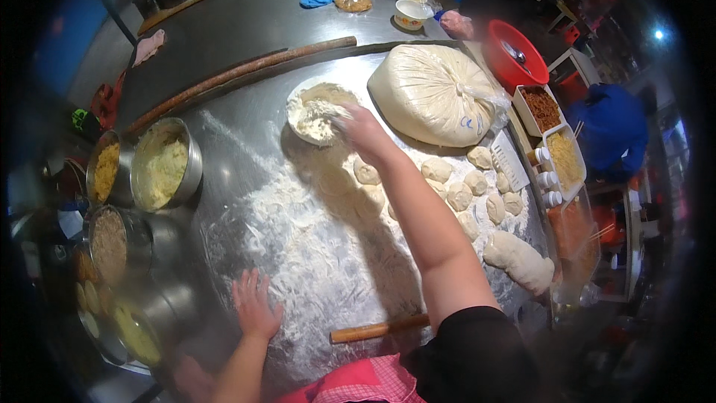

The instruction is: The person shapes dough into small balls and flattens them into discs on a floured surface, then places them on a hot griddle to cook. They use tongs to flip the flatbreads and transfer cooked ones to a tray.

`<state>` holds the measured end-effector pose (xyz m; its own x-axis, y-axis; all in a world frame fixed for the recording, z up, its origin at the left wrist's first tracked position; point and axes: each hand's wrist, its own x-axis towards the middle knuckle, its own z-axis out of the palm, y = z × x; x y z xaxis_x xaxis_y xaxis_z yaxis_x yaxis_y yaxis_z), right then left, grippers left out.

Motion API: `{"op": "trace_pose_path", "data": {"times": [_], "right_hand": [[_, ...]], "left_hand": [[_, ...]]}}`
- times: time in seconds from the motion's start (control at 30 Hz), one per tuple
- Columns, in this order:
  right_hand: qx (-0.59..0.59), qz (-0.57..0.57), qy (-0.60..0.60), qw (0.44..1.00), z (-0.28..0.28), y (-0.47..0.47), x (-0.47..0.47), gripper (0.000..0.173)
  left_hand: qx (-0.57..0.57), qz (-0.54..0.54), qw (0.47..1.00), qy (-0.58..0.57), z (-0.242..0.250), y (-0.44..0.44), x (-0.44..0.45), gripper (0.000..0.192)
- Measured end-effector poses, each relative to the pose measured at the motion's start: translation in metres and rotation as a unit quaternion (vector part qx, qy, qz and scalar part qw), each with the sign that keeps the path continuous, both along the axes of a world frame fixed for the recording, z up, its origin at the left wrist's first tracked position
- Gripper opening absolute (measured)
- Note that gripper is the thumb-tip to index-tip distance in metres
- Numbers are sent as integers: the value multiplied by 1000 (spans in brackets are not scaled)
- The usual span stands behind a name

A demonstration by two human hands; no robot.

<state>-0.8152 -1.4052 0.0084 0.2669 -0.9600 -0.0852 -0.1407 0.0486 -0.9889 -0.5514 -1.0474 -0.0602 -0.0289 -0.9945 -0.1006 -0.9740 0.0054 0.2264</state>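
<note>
My right hand (361, 130) reaches into a white bowl of flour (302, 89), its fingers at the flour's right side; whether they grip any is hidden. My left hand (256, 303) rests flat, fingers spread, on the floured metal worktop (224, 179). Several round dough pieces (460, 196) lie right of my forearm, some partly hidden by it. A thick dough roll (517, 263) lies at the worktop's right edge. Near my apron sits a wooden rolling pin (380, 329), its right end hidden under my arm. A large plastic bag of dough (430, 92) stands right of the bowl.
Metal bowls of fillings (168, 168) line the left side. A long wooden pole (246, 73) lies along the far edge. A white slotted scraper (509, 159), a red basin (514, 56), a tray of shredded yellow food (565, 162) and small white-lidded jars (546, 180) are at right.
</note>
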Motion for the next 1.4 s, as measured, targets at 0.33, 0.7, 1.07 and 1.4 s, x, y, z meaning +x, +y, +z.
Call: {"op": "trace_pose_path", "data": {"times": [0.33, 0.7, 1.07, 1.4], "right_hand": [[237, -427, -401, 775, -46, 114, -106, 12], [160, -324, -49, 931, -76, 233, -141, 23], [240, -192, -51, 950, -55, 329, -175, 31], [117, 48, 114, 985, -21, 285, -133, 30]], "left_hand": [[-25, 11, 1000, 12, 3, 5, -3, 68], [-73, 3, 997, 41, -6, 11, 4, 65], [-17, 17, 999, 28, 0, 10, 1, 66], [-55, 14, 998, 28, -6, 10, -4, 65]]}}
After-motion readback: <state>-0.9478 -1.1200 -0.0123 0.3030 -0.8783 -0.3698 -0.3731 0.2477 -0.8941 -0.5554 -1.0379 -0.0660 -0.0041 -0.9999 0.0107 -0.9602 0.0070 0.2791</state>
